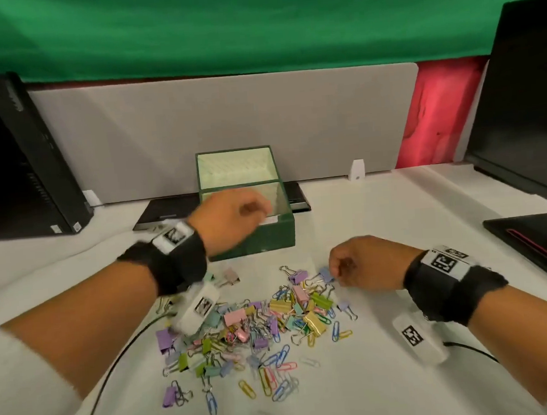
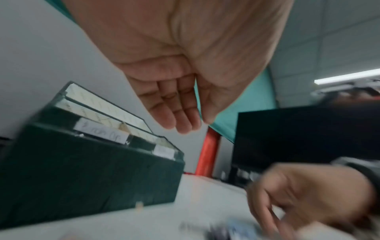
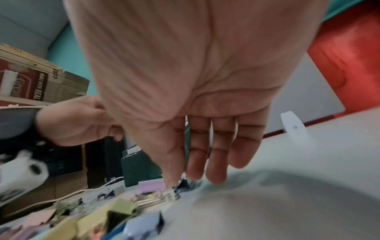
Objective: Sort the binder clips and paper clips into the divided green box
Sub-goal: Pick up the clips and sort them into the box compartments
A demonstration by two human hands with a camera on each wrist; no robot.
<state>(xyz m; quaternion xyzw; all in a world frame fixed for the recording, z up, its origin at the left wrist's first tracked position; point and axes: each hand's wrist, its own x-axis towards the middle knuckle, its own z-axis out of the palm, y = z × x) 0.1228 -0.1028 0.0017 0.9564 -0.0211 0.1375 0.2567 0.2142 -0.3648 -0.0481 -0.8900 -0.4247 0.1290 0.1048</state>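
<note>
The green box (image 1: pixel 261 237) stands open at the back of the white table, its lid (image 1: pixel 236 169) upright. My left hand (image 1: pixel 233 217) hovers over the box's left part. In the left wrist view its fingers (image 2: pixel 180 116) lie straight and together with nothing in them, above the labelled rim of the box (image 2: pixel 82 170). A pile of pastel binder clips and paper clips (image 1: pixel 258 323) lies in front of the box. My right hand (image 1: pixel 352 266) is at the pile's upper right edge, where thumb and forefinger pinch a blue binder clip (image 1: pixel 325 274) (image 3: pixel 184 185) on the table.
A black computer tower (image 1: pixel 16 155) stands at the left and a dark monitor (image 1: pixel 524 89) at the right. A flat black device (image 1: pixel 164 212) lies behind the box, another (image 1: pixel 536 242) at the right edge. A black cable (image 1: pixel 114 360) runs under my left forearm. A grey partition (image 1: pixel 226 122) closes the back.
</note>
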